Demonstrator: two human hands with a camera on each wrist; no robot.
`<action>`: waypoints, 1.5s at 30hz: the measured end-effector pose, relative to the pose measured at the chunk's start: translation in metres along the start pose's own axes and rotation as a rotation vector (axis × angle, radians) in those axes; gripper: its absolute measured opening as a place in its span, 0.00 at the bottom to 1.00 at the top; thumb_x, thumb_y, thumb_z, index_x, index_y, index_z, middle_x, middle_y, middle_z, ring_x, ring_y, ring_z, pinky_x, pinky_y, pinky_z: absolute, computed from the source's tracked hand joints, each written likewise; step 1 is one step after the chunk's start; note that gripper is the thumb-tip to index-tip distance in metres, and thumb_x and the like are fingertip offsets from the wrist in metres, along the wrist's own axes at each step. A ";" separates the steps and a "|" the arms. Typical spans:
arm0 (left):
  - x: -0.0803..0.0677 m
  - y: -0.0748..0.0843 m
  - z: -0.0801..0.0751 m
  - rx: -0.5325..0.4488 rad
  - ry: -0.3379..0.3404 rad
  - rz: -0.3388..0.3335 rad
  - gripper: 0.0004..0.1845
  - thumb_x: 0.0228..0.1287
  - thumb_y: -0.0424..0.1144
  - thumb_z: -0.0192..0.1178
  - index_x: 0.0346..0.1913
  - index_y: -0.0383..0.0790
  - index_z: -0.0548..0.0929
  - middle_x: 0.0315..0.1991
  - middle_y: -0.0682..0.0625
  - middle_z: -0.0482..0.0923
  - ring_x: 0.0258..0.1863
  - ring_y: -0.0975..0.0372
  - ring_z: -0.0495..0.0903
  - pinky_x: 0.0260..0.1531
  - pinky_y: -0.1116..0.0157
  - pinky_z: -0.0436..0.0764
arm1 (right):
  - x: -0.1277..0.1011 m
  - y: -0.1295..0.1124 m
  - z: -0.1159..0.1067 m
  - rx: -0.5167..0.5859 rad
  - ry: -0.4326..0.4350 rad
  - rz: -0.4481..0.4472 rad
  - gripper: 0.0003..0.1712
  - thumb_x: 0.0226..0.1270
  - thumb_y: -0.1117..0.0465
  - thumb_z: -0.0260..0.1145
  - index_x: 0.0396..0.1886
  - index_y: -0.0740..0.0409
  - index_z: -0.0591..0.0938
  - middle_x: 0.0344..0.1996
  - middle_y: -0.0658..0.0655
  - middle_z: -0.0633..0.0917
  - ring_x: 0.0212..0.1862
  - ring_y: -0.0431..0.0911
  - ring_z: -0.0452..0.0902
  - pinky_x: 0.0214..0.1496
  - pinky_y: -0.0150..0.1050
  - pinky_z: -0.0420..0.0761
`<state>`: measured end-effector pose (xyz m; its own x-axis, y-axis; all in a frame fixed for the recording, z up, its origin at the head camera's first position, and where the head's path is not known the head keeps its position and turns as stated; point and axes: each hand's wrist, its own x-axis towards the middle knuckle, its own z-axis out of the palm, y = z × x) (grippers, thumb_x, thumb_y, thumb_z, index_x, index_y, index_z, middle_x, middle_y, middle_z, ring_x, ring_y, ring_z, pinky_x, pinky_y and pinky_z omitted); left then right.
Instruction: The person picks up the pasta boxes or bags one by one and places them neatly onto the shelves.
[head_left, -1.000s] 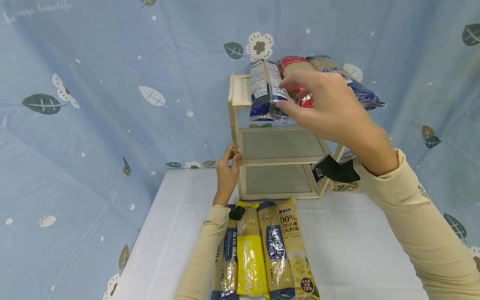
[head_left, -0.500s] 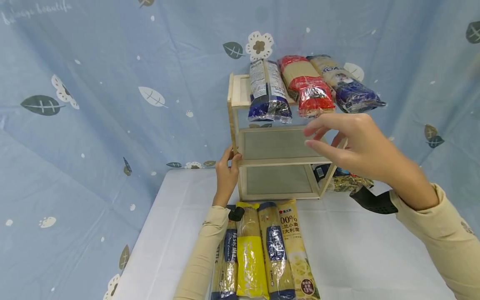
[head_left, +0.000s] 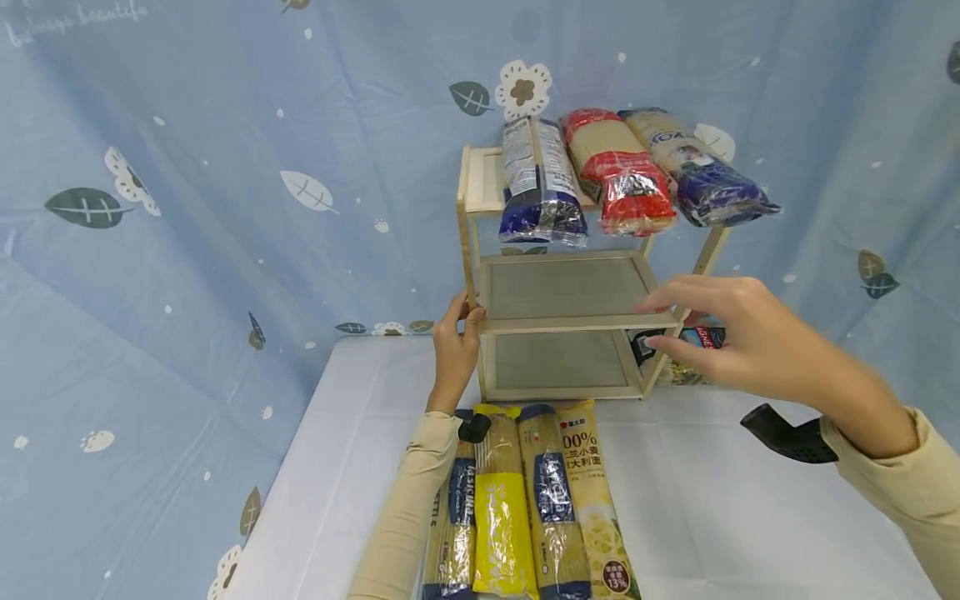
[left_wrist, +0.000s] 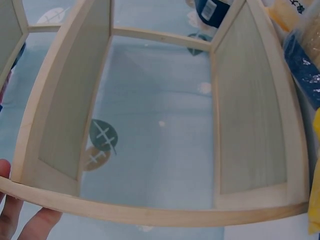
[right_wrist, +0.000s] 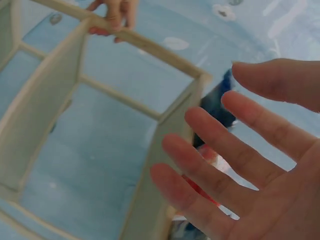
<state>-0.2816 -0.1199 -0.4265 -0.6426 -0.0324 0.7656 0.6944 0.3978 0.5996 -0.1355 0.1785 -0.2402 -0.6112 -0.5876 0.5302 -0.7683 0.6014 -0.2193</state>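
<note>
A three-tier wooden rack [head_left: 564, 324] stands at the back of the white table [head_left: 720, 517]. My left hand [head_left: 460, 323] grips its front left post at the middle tier; in the left wrist view only its fingertips [left_wrist: 20, 222] show under the rail. My right hand [head_left: 654, 323] hovers with fingers spread and empty by the rack's front right post [right_wrist: 165, 165], near a packet [head_left: 701, 337] lying beside the rack. On the top tier lie three packets: blue and white [head_left: 540, 179], red [head_left: 621, 171], blue and yellow [head_left: 697, 171].
Several long pasta packets [head_left: 525, 500] lie side by side on the table in front of the rack, beside my left forearm. A blue patterned cloth [head_left: 187, 208] hangs behind and to the left. The middle [head_left: 562, 287] and bottom [head_left: 555, 358] tiers hold nothing.
My right hand has come down from the packets on the top tier to the rack's middle tier at the right front corner. The left hand has kept its grip.
</note>
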 end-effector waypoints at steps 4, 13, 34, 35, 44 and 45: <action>0.001 -0.001 -0.002 0.008 -0.003 -0.003 0.16 0.69 0.35 0.56 0.55 0.31 0.77 0.34 0.42 0.83 0.35 0.56 0.82 0.22 0.63 0.81 | -0.009 0.009 0.005 -0.007 -0.030 0.007 0.24 0.49 0.67 0.74 0.48 0.46 0.83 0.38 0.43 0.83 0.23 0.31 0.64 0.25 0.29 0.65; 0.004 0.001 -0.005 0.016 -0.003 0.010 0.15 0.67 0.32 0.57 0.55 0.33 0.78 0.34 0.41 0.83 0.34 0.57 0.82 0.22 0.63 0.81 | -0.034 0.033 0.021 -0.061 -0.086 0.075 0.25 0.47 0.67 0.76 0.47 0.49 0.82 0.46 0.54 0.82 0.41 0.47 0.79 0.31 0.42 0.76; 0.006 0.000 -0.003 0.058 -0.031 -0.002 0.16 0.69 0.36 0.56 0.56 0.34 0.77 0.35 0.43 0.83 0.35 0.59 0.82 0.22 0.67 0.80 | -0.098 0.143 0.085 -0.167 -0.219 0.353 0.30 0.46 0.69 0.72 0.53 0.70 0.77 0.54 0.75 0.71 0.52 0.72 0.67 0.42 0.65 0.71; 0.005 0.001 -0.003 0.056 -0.033 0.000 0.16 0.69 0.36 0.56 0.56 0.34 0.77 0.35 0.43 0.83 0.35 0.58 0.82 0.22 0.68 0.80 | -0.100 0.149 0.090 -0.171 -0.222 0.355 0.31 0.45 0.69 0.72 0.54 0.70 0.76 0.55 0.76 0.70 0.52 0.72 0.66 0.41 0.65 0.72; 0.002 0.002 -0.003 0.051 -0.023 -0.010 0.17 0.68 0.33 0.56 0.57 0.29 0.76 0.34 0.43 0.83 0.34 0.58 0.82 0.20 0.68 0.79 | -0.113 0.195 0.126 -0.281 -0.225 0.315 0.41 0.38 0.67 0.77 0.57 0.69 0.72 0.53 0.76 0.69 0.49 0.73 0.66 0.35 0.66 0.71; 0.002 0.001 -0.003 0.050 -0.020 -0.012 0.17 0.68 0.34 0.56 0.57 0.30 0.76 0.34 0.43 0.83 0.34 0.58 0.82 0.20 0.67 0.79 | -0.113 0.200 0.129 -0.277 -0.243 0.335 0.43 0.38 0.67 0.78 0.59 0.69 0.71 0.54 0.77 0.67 0.51 0.74 0.65 0.38 0.69 0.69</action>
<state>-0.2810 -0.1219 -0.4237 -0.6576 -0.0197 0.7531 0.6694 0.4432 0.5962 -0.2446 0.2955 -0.4493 -0.8679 -0.4265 0.2547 -0.4626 0.8808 -0.1014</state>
